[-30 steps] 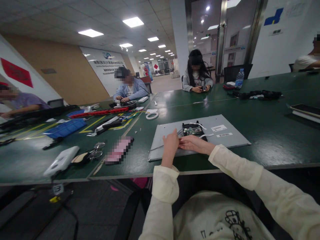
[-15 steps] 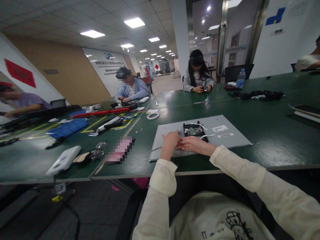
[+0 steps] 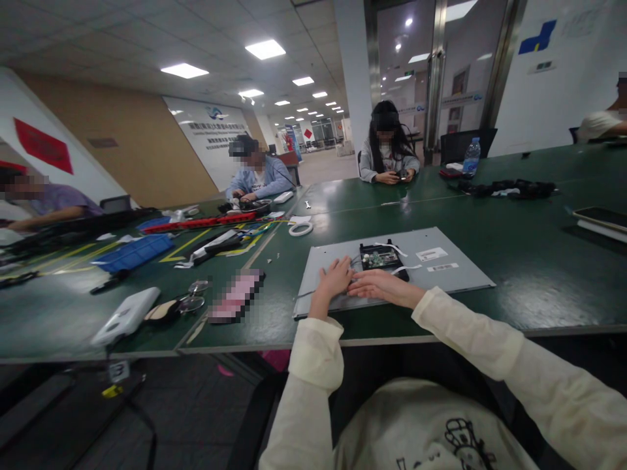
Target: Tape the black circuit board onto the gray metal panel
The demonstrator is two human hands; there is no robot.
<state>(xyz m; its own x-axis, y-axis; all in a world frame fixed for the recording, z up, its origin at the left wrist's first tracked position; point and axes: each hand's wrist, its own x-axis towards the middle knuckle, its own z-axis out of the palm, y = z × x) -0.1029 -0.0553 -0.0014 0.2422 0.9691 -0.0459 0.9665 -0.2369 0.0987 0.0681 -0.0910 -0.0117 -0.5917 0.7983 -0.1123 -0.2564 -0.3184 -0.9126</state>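
A flat grey panel, like the back of a display, lies near the table's front edge. On it sits a black frame holding a green circuit board, with white ribbon cables and labels to its right. My left hand rests over the panel left of the board, fingers stretched out beside a thin dark cable. My right hand lies just below the board, its extended fingers pointing left and almost meeting my left hand. What is under the fingertips is hidden.
Left of the panel lie a pink phone, glasses and a white device. Farther off are a blue tray and a tape roll. Two people sit across the table; a bottle stands right.
My left hand's fingers, raised and bent before, have straightened and come down flatter over the panel. My right hand's fingers have straightened slightly, and the panel has stayed in place.
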